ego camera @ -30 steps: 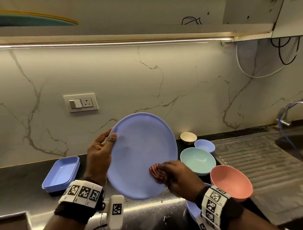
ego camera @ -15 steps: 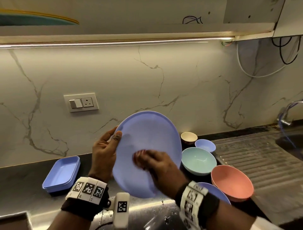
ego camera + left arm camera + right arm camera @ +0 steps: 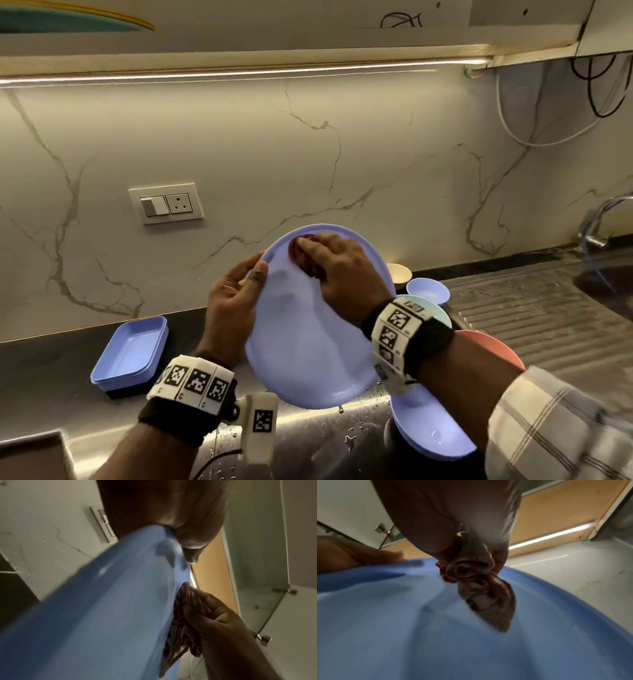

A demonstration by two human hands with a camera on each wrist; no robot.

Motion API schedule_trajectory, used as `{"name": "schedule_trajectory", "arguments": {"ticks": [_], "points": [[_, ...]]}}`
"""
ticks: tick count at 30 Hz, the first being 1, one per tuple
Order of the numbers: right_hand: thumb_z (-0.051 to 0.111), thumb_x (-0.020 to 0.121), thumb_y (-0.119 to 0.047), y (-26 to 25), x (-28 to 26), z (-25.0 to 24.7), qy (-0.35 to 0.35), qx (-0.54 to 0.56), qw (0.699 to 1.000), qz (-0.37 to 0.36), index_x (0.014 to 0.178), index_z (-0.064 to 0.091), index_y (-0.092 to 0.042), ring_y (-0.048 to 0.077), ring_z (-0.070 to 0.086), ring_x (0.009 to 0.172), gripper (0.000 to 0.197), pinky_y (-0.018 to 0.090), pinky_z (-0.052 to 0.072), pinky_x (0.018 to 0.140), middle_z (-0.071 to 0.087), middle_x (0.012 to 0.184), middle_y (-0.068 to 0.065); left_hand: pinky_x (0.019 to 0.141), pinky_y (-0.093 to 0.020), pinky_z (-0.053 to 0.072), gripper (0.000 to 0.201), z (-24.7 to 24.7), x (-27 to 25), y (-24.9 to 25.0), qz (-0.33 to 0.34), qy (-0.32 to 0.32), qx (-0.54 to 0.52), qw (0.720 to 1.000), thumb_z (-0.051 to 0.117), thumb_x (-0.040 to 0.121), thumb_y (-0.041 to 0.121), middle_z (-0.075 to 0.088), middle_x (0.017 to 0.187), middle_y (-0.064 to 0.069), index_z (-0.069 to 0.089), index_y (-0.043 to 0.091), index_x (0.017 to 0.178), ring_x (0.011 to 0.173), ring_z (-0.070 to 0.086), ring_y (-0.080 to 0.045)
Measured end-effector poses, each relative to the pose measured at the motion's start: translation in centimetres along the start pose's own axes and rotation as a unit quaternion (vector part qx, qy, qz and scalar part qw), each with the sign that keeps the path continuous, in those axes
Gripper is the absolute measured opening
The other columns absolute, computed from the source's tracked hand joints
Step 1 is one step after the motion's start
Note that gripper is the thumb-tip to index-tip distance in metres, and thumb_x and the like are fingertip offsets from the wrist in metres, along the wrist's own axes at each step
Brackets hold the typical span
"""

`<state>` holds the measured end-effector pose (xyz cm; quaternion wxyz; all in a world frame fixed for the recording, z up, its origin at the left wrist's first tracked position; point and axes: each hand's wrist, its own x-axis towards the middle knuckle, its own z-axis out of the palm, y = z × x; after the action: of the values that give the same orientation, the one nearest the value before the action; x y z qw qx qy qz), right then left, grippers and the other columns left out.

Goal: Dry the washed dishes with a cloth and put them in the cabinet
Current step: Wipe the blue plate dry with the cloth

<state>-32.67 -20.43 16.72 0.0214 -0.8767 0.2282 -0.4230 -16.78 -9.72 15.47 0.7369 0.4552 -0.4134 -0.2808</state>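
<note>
A large light-blue plate (image 3: 301, 342) is held tilted above the counter. My left hand (image 3: 239, 291) grips its left rim, thumb on the face. My right hand (image 3: 329, 260) clutches a bunched red-and-white cloth (image 3: 301, 255) and presses it on the plate's upper part. The left wrist view shows the plate (image 3: 102, 608) edge-on with the cloth (image 3: 181, 615) and right hand against it. In the right wrist view the cloth (image 3: 479, 585) hangs from my fingers onto the plate (image 3: 436, 635).
On the dark counter sit stacked blue rectangular trays (image 3: 132, 353) at left. Behind my right arm are a cream cup (image 3: 399, 273), a small blue bowl (image 3: 428, 291), a coral bowl (image 3: 493, 346) and another blue plate (image 3: 428, 435). The steel drainboard (image 3: 534, 318) lies right, a cabinet above.
My right hand with the cloth has swept from the plate's lower middle up to its top edge. The left hand keeps its grip; the plate has tilted slightly.
</note>
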Motion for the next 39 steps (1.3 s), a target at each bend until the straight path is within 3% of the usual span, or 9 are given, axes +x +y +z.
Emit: {"name": "schedule_trajectory", "arguments": {"ticks": [3,7,14,17,21,23,28,31,39], "points": [[0.054,0.092,-0.017,-2.9,-2.6,1.7,-0.018,0.011,0.998,-0.056,0.129,0.063,-0.017,0.028,0.053,0.111,0.038,0.039,0.041,0.098,0.062,0.130,0.006,0.076,-0.027,0.060,0.023,0.4,-0.1,-0.2,-0.002,0.003,-0.024,1.000,0.063,0.088,0.024,0.077,0.101,-0.009,0.076,0.019,0.107,0.088,0.071,-0.019],[0.052,0.095,-0.019,-5.1,-8.3,4.0,-0.121,0.016,0.983,-0.134,0.130,0.060,-0.025,0.027,0.054,0.111,0.037,0.037,0.047,0.094,0.057,0.135,0.001,0.065,-0.022,0.057,0.020,0.0,-0.2,0.2,0.013,0.022,0.017,1.000,0.057,0.098,0.012,0.078,0.089,0.004,0.072,0.015,0.110,0.080,0.070,-0.010],[0.062,0.082,-0.007,0.2,-14.0,3.5,-0.325,0.014,0.943,-0.074,0.131,0.056,-0.037,0.022,0.056,0.114,0.058,0.041,0.053,0.091,0.056,0.136,-0.010,0.058,-0.020,0.056,0.023,-1.3,0.0,1.2,0.016,0.038,0.052,0.998,0.057,0.098,0.010,0.077,0.083,0.010,0.068,0.010,0.118,0.072,0.070,-0.005],[0.059,0.087,-0.009,2.0,-12.5,1.4,-0.312,-0.027,0.947,-0.066,0.128,0.059,-0.036,0.021,0.057,0.113,0.048,0.043,0.053,0.089,0.059,0.131,-0.009,0.059,-0.020,0.057,0.021,-1.9,0.1,1.1,0.016,0.056,0.062,0.996,0.058,0.098,0.012,0.077,0.080,0.012,0.068,0.013,0.116,0.069,0.069,-0.004],[0.063,0.094,-0.018,4.9,-8.5,-0.3,-0.138,0.041,0.990,-0.014,0.117,0.066,-0.026,0.020,0.062,0.101,0.025,0.037,0.053,0.085,0.064,0.116,-0.003,0.058,-0.017,0.055,0.018,-1.8,0.1,1.7,0.026,0.050,0.070,0.996,0.058,0.098,0.010,0.076,0.077,0.015,0.068,0.014,0.113,0.066,0.068,-0.001],[0.058,0.093,-0.014,6.2,-6.5,-0.2,-0.087,0.008,0.996,0.014,0.119,0.064,-0.025,0.023,0.061,0.102,0.029,0.039,0.053,0.085,0.062,0.119,-0.002,0.058,-0.015,0.054,0.020,-1.2,-0.1,1.7,0.028,0.033,0.084,0.996,0.058,0.097,0.009,0.076,0.077,0.016,0.067,0.012,0.115,0.067,0.068,0.001],[0.052,0.082,-0.014,5.1,-7.9,1.4,-0.079,-0.030,0.995,0.056,0.102,0.063,-0.025,0.029,0.061,0.083,0.025,0.039,0.052,0.070,0.061,0.104,-0.001,0.069,-0.020,0.057,0.021,-0.3,-0.3,2.3,0.051,0.038,0.067,0.996,0.063,0.094,0.009,0.077,0.090,0.009,0.072,0.016,0.111,0.079,0.068,-0.005],[0.051,0.074,-0.012,2.2,-11.2,2.5,-0.138,0.002,0.988,0.063,0.094,0.065,-0.027,0.025,0.064,0.083,0.029,0.033,0.052,0.070,0.064,0.102,-0.005,0.073,-0.022,0.057,0.022,-0.5,-0.2,2.3,0.069,0.059,0.057,0.994,0.065,0.093,0.010,0.076,0.098,0.000,0.072,0.014,0.114,0.085,0.067,-0.010],[0.063,0.076,-0.002,-3.1,-13.9,6.0,-0.210,0.217,0.947,0.109,0.114,0.062,-0.036,0.009,0.061,0.097,0.051,0.032,0.055,0.084,0.060,0.113,-0.017,0.068,-0.019,0.057,0.020,-0.7,-0.7,0.2,0.071,0.106,0.080,0.989,0.069,0.092,0.013,0.077,0.090,0.016,0.074,0.024,0.108,0.080,0.070,-0.002]]}}
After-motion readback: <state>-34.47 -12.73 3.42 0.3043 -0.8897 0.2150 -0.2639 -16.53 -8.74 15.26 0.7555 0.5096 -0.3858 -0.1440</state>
